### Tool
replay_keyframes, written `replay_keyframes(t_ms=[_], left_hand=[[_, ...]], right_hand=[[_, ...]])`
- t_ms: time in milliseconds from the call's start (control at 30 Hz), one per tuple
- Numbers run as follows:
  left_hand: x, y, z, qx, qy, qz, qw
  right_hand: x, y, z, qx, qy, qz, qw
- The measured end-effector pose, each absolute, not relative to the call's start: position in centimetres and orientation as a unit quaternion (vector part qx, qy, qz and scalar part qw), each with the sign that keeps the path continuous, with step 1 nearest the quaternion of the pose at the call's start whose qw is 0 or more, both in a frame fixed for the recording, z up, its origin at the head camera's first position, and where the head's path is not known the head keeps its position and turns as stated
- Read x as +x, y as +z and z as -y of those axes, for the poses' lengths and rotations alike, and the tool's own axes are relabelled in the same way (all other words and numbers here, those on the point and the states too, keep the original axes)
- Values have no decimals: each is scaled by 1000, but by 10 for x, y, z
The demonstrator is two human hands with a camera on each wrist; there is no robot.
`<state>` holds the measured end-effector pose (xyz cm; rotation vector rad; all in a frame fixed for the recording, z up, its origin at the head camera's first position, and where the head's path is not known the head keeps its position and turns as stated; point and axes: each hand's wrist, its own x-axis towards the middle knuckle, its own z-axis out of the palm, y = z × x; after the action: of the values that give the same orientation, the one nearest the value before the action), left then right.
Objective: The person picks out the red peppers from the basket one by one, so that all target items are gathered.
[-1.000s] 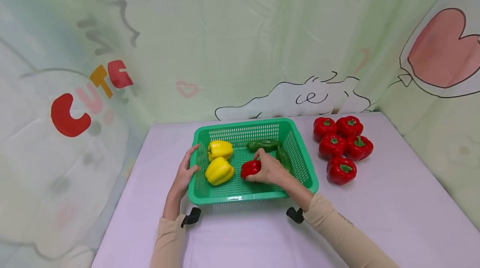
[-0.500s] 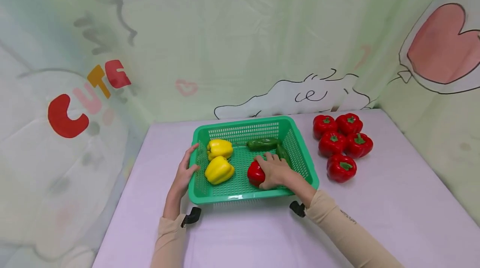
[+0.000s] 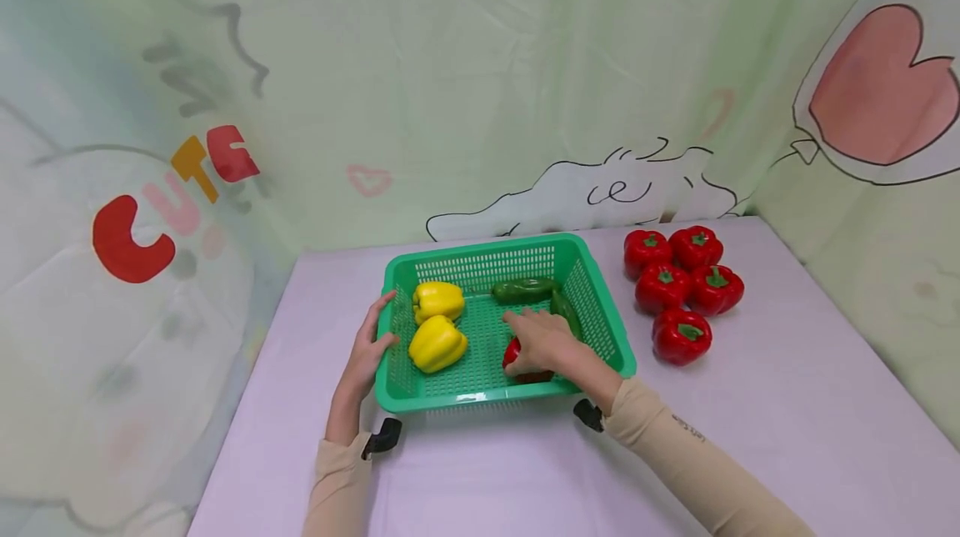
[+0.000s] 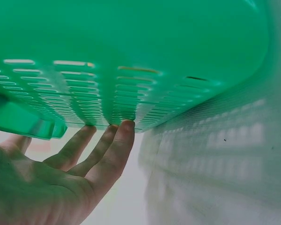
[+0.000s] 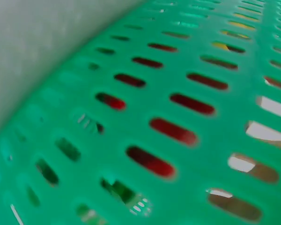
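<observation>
A green plastic basket (image 3: 480, 397) with slotted walls stands on the table. My left hand (image 3: 369, 347) holds its left side, thumb over the rim; in the left wrist view several fingers (image 4: 113, 154) touch the outer wall. Inside the basket, my right hand (image 3: 546, 342) grips a red bell pepper (image 3: 513, 350) near the front right, covering much of it. Through the slots in the right wrist view, parts of the red pepper (image 5: 175, 131) show. Two yellow bell peppers (image 3: 437, 343) lie at the basket's left, and two dark green cucumber-like vegetables (image 3: 525, 290) lie along its back and right.
Several red bell peppers (image 3: 681, 337) stand grouped on the table to the right of the basket. The table has a pale lilac cover (image 3: 480, 470). A printed curtain (image 3: 480, 87) hangs behind and at both sides.
My right hand and the red pepper have shifted right and toward the basket's front edge, and the hand now covers more of the pepper. My left hand stays at the left rim.
</observation>
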<state>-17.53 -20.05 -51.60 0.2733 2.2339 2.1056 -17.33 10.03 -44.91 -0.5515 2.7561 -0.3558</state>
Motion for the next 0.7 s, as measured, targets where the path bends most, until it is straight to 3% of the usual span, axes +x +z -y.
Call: replay_keyframes(t_ms=[700], left_hand=[[-174,-516,200,88,685,-723,25]], right_hand=[[-168,-446,-128,-204,-249,-944,69]])
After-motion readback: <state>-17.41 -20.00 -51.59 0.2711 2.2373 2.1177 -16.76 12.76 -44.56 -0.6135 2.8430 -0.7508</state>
